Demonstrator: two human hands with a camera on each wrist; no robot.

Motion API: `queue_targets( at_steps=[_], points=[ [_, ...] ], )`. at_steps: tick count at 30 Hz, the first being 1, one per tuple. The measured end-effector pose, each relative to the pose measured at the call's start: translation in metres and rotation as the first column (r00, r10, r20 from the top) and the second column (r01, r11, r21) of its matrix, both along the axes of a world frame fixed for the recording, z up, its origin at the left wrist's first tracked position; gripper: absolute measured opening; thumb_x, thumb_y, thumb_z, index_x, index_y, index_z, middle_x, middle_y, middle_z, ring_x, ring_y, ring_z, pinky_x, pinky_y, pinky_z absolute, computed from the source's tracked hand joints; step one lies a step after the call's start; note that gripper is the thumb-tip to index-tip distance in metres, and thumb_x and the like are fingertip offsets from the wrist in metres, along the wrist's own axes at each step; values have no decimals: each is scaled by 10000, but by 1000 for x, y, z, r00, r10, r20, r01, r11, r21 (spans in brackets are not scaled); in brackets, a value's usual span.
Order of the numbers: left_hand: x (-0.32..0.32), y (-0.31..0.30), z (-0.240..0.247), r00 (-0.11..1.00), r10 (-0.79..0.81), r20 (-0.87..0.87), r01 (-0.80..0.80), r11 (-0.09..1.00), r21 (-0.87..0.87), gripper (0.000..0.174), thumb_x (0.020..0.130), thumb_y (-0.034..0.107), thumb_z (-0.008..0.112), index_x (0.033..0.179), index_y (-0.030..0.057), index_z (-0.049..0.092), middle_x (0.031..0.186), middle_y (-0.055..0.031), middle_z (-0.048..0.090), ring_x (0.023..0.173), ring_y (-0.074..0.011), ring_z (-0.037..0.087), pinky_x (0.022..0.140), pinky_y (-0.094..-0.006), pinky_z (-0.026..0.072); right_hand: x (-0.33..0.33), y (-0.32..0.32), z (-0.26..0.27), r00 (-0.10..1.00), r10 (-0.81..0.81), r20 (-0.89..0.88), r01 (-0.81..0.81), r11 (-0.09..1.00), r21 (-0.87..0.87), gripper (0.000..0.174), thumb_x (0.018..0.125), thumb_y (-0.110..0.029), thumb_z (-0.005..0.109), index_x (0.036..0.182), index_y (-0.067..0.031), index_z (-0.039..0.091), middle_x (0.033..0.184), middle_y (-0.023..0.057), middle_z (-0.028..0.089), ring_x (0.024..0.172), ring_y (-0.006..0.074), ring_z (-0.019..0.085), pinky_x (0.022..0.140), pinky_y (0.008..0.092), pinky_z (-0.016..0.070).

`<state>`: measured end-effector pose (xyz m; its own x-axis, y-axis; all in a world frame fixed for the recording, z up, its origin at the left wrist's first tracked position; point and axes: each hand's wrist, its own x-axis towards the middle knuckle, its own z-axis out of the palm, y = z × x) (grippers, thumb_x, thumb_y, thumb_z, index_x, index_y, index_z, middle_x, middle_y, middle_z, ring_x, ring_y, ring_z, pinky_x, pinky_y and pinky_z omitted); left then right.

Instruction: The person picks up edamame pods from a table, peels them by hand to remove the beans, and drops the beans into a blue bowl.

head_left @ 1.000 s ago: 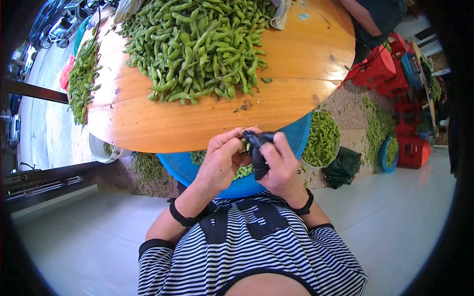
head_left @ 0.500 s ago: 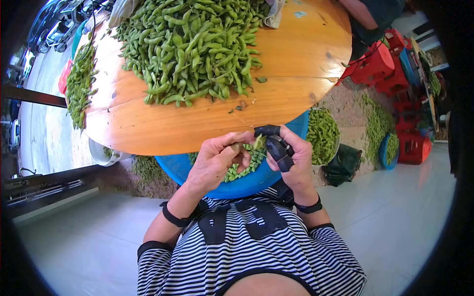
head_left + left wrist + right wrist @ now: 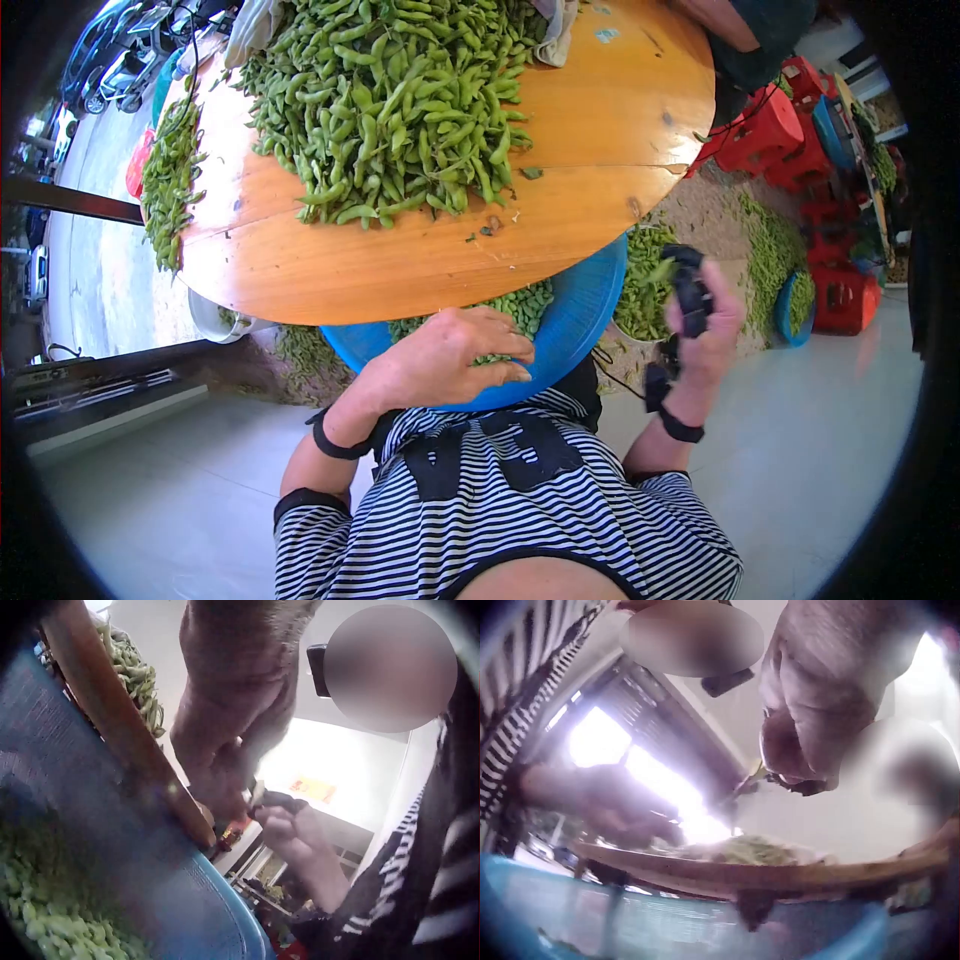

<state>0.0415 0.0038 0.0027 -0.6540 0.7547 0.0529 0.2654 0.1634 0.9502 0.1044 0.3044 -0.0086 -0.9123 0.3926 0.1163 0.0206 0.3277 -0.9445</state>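
In the head view my left hand hovers over the blue basin, palm down, thumb apart from the loosely bent fingers. Shelled green soybeans lie in the basin beneath it. Off to the right, my right hand, black wrapping on its thumb and finger, pinches a green soybean pod at the near edge of a white bucket of pods. The right wrist view shows the pod sticking out from the fingertips. A large heap of soybean pods covers the table's middle.
The wooden table overhangs the basin's far side. More pods line its left edge. Another white bucket stands below left. Red plastic stools and a small blue basin are at the right. Another person's arm reaches in.
The hands were together over the basin, working on a pod. My right hand has swung right with the pod, towards the bucket; my left hand has relaxed and stays over the basin.
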Motion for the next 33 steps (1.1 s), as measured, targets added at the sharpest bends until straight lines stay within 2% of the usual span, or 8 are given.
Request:
queue_targets(
  at_steps=[2, 6, 8, 12, 15, 17, 21, 33],
  points=[
    [-14, 4, 14, 966, 2, -259, -33, 993, -114, 182, 794, 21, 666, 975, 35, 673, 860, -127, 660, 820, -305, 619, 776, -380, 513, -5, 20, 30, 998, 33, 53, -56, 857, 512, 348, 777, 102, 524, 1103, 23, 618, 758, 70, 575, 708, 150, 537, 669, 263, 445],
    [-57, 25, 18, 720, 165, -674, -352, 924, -150, 28, 760, 57, 642, 759, 37, 621, 757, -126, 542, 795, -297, 545, 725, -396, 468, -1, 27, 31, 980, -75, 186, -37, 844, 534, 379, 790, 97, 542, 1152, 11, 614, 819, 91, 593, 749, 133, 556, 690, 261, 453],
    [-92, 41, 17, 389, 290, -874, -628, 778, -22, 26, 745, 38, 619, 763, 24, 607, 832, -132, 508, 868, -299, 502, 761, -385, 440, -6, 21, 24, 983, -74, 171, -27, 851, 525, 390, 794, 97, 545, 1169, 8, 611, 830, 84, 608, 754, 126, 564, 689, 258, 455],
    [-105, 48, 10, 409, 104, -907, -650, 731, -209, 156, 719, 17, 669, 870, -8, 638, 907, -121, 524, 901, -294, 511, 786, -394, 445, -26, -8, 10, 999, 21, 46, -31, 969, 246, 475, 735, 107, 543, 1189, -12, 617, 855, 39, 663, 736, 115, 595, 691, 239, 475],
    [-98, 47, 12, 415, 243, -877, -623, 778, -79, 124, 746, 17, 666, 868, 5, 643, 880, -118, 525, 890, -311, 511, 789, -400, 444, -38, -34, 12, 986, 132, 100, -138, 989, 49, 441, 746, 89, 545, 1158, -39, 634, 816, 5, 651, 692, 79, 581, 635, 205, 454],
    [-78, 44, 23, 621, 354, -699, -549, 833, -66, 127, 786, 31, 673, 911, 7, 660, 868, -113, 587, 826, -264, 572, 744, -362, 474, -45, -52, 18, 962, 253, 101, -235, 959, -157, 296, 805, 41, 543, 1077, -27, 639, 745, -10, 607, 612, 49, 534, 553, 189, 412],
    [-47, 33, 27, 893, 433, -126, -449, 878, -165, 219, 831, 61, 699, 1032, -17, 655, 882, -96, 714, 733, -115, 646, 666, -248, 511, -54, -75, 6, 876, 472, -102, -393, 574, -718, 149, 928, -25, 530, 1036, 34, 614, 638, -25, 510, 526, 46, 462, 464, 198, 351],
    [-22, 11, 2, 849, 494, 189, -496, 867, -38, 90, 800, -1, 716, 865, -20, 657, 726, -50, 663, 617, -63, 583, 560, -222, 473, -50, -98, 14, 811, 585, -2, -471, 651, -596, 92, 873, 22, 565, 957, 29, 600, 657, -18, 470, 547, 38, 443, 470, 196, 345]
  ],
)
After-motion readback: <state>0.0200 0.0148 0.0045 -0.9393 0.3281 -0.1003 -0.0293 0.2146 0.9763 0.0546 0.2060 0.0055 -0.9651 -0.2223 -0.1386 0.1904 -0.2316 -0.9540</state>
